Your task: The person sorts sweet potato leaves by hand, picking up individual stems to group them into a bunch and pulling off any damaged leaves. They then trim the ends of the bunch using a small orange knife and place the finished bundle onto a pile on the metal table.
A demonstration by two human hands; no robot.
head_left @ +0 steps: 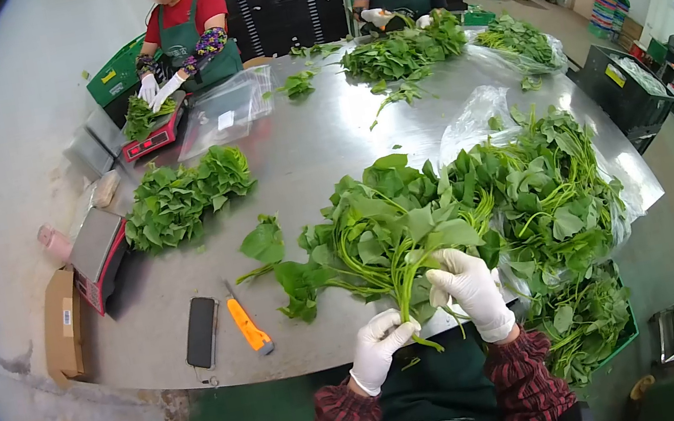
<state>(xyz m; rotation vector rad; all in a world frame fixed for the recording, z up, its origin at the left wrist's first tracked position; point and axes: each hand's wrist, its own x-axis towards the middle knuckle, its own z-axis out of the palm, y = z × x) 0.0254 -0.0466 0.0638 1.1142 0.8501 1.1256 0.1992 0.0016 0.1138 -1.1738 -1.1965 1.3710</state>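
Note:
My left hand [379, 349], in a white glove, is closed round the lower stems of a bunch of leafy greens [395, 232] at the table's near edge. My right hand [470, 288], also gloved, has its fingers bent together at the right side of the same stems; what its fingertips pinch is too small to make out. The bunch's leaves spread away from me over the metal table. Close by on the right lies a large heap of greens [547, 200], partly on clear plastic. A smaller pile of greens [188, 196] rests to the left.
An orange-handled cutter [248, 325] and a black phone-like object [203, 332] lie at the near left of the metal table [155, 355]. Red scales [99, 252] stand at the left edge. Two co-workers handle greens across the table. A crate of greens [587, 324] is below right.

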